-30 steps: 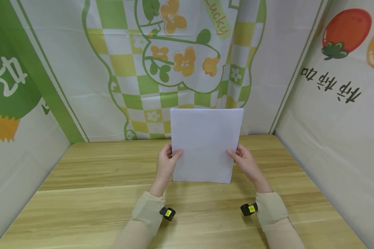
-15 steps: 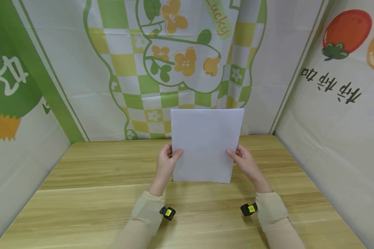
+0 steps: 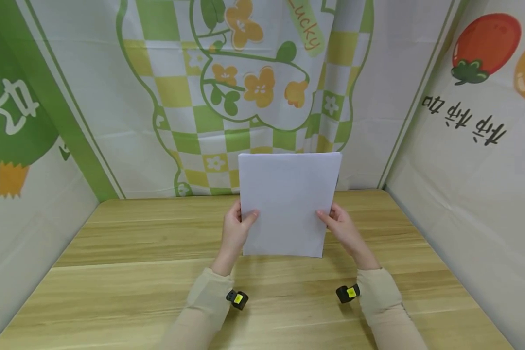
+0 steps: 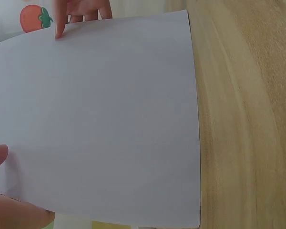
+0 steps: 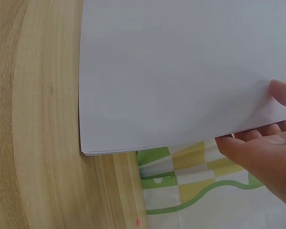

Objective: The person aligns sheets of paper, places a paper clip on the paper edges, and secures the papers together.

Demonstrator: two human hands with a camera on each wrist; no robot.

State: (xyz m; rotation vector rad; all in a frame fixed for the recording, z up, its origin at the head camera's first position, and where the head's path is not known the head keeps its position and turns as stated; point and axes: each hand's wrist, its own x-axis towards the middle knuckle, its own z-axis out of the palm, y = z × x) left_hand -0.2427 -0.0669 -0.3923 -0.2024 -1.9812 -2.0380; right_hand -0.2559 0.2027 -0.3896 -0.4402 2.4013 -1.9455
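Note:
A stack of white paper (image 3: 286, 199) stands upright over the table, its broad face toward me and its lower edge at the tabletop. My left hand (image 3: 236, 228) holds its left side, thumb in front and fingers behind. On the opposite side, my right hand (image 3: 343, 229) grips the stack the same way. In the right wrist view, the corner of the paper (image 5: 171, 81) shows several sheets, slightly uneven. Part of the left hand (image 4: 19, 212) appears at the corner of the left wrist view, and the fingers behind the paper are mostly hidden.
The wood-grain table (image 3: 127, 291) spreads around both forearms. A checked, flowered curtain (image 3: 170, 92) hangs behind it, and printed fabric walls (image 3: 468, 194) close in the sides. Small black cameras sit at the left wrist (image 3: 237, 299) and right wrist (image 3: 347, 293).
Both hands have shifted very slightly inward along with their wrists. The paper stack stays nearly in place, still held at both sides.

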